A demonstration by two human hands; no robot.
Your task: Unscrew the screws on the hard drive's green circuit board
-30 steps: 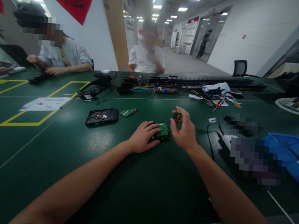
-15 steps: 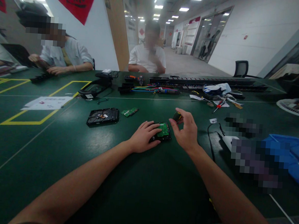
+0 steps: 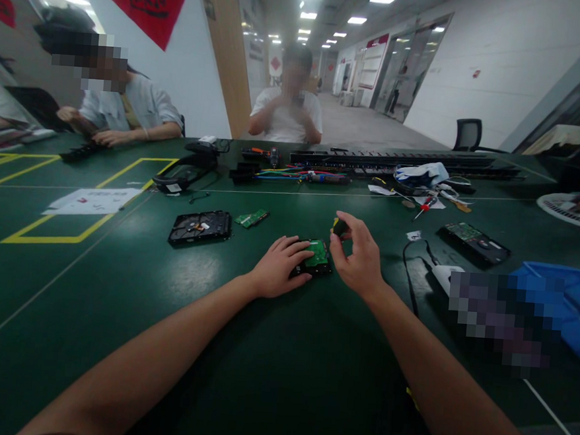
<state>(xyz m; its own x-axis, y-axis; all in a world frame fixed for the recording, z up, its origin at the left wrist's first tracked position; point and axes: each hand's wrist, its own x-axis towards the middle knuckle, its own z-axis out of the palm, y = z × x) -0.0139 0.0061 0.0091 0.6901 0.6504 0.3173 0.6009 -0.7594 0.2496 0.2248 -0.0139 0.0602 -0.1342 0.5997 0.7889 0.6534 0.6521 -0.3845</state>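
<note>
A hard drive with a green circuit board (image 3: 319, 258) lies in front of me. My left hand (image 3: 283, 265) rests over its left part, fingers spread on the board and thumb along the near edge. Just right of the drive, my right hand (image 3: 356, 252) pinches a small dark-and-yellow screwdriver (image 3: 339, 226) above the drive's far right corner; its tip is too small to make out. Left of my hands lie another hard drive (image 3: 200, 228) and a loose green circuit board (image 3: 252, 218).
A third hard drive (image 3: 474, 244), a blurred white-ended object (image 3: 447, 276) and a blue tray (image 3: 567, 303) are on the right. Cables (image 3: 293, 175), a red screwdriver (image 3: 426, 206) and a black headset (image 3: 187, 168) lie farther back. People sit across the table.
My right hand and the screwdriver have shifted slightly left. My left hand stays on the drive. The person opposite has raised both hands.
</note>
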